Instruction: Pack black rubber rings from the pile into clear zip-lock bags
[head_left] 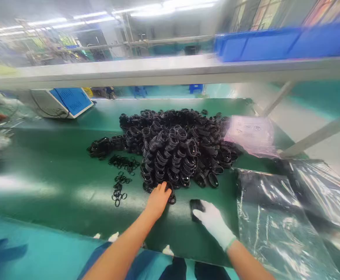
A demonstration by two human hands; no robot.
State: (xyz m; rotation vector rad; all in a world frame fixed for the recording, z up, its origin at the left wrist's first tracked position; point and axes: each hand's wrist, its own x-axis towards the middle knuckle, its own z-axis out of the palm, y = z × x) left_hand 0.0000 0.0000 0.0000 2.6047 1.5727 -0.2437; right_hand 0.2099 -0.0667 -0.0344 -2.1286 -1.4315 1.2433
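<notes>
A big heap of black rubber rings [176,147], many bundled in stacks, lies on the green table [50,171]. My bare left hand [158,200] reaches to the heap's near edge, fingers curled on a bundle of black rings [170,193]. To its right, my right hand [212,221], in a white glove, is closed on a short stack of black rings [196,205] just above the table. Loose single rings [120,190] are scattered left of the heap.
A clear plastic bag [289,217] with dark contents lies at the right. A pinkish bagged sheet [250,134] rests behind it. A white and blue machine [62,102] stands at the back left. A shelf [170,70] with a blue bin [275,42] hangs overhead.
</notes>
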